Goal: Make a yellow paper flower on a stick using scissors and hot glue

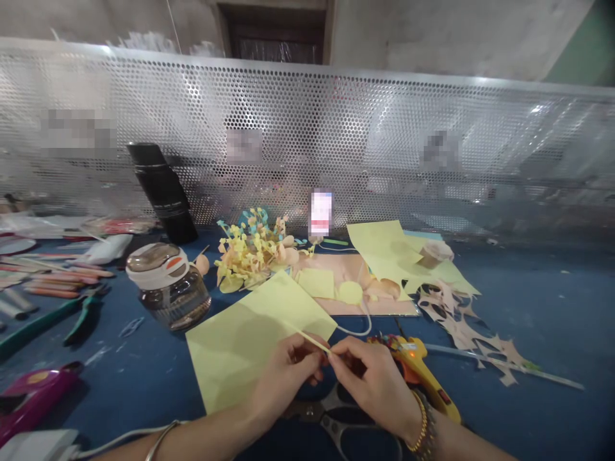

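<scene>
A thin pale-yellow strip (310,337) runs between my hands at the front middle; I cannot tell if it is paper or a covered stem. My left hand (294,366) has its fingers curled and closed at the strip. The thumb and fingertips of my right hand (369,371) pinch its near end. Beneath and left of the strip lies a yellow sheet (240,339), partly covered by my left forearm. Under my hands are scissors (331,422), their blades partly hidden. A yellow glue gun (435,378) with a clear glue stick lies just right of my right hand.
Paper flowers (250,256), a lidded glass jar (168,288) and a black bottle (163,192) stand behind. Pliers (84,314) and a purple tool (38,397) lie left. Right are yellow sheets (379,246) and cut scraps (451,314). A perforated metal panel (288,109) borders the back.
</scene>
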Tool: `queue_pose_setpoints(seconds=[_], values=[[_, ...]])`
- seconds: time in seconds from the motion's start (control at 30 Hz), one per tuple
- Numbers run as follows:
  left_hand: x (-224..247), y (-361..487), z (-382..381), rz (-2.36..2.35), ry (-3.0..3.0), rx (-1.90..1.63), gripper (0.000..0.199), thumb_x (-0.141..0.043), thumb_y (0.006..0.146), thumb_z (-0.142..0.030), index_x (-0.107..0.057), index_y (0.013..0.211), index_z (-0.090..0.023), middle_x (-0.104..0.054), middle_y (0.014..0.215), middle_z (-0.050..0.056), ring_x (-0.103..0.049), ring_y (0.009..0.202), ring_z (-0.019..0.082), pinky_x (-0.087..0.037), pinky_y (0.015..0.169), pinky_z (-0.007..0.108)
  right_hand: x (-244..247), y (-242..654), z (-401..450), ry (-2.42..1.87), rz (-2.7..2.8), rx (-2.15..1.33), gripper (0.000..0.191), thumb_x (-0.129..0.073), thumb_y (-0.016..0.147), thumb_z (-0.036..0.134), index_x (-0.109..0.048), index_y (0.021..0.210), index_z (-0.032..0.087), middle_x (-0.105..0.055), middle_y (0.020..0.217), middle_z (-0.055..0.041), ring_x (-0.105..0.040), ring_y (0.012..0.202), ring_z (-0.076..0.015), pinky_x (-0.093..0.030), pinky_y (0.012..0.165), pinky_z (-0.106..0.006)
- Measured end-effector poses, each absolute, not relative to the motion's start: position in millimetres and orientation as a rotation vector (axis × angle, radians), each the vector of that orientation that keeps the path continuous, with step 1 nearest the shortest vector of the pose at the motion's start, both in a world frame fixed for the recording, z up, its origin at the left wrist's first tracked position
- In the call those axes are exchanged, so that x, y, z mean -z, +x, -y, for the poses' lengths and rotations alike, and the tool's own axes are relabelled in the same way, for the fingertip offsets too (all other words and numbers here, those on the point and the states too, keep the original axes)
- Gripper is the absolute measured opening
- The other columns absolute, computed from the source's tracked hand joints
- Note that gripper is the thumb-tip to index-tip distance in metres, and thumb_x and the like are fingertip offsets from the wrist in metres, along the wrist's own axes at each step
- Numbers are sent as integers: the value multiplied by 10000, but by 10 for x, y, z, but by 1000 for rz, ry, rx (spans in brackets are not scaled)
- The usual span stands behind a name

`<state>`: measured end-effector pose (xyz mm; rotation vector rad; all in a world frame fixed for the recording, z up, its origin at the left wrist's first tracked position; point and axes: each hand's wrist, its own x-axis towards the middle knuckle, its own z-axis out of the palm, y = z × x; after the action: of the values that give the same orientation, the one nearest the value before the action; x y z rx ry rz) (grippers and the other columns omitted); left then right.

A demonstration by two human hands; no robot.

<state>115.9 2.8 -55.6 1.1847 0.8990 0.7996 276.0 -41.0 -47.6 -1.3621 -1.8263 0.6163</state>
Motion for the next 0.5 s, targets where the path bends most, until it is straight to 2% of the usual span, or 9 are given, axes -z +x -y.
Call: queue_pose_setpoints(seconds=[0.5], values=[[533, 1156, -21, -912, 1184, -802, 167, -659, 723, -263, -672, 811, -121, -603, 586, -12, -554, 536, 121, -452, 524, 228, 475, 2753, 425, -1360, 1838, -612, 198, -498, 896, 261, -637, 771, 194, -607, 591, 23, -514, 507, -116, -374, 502, -216]])
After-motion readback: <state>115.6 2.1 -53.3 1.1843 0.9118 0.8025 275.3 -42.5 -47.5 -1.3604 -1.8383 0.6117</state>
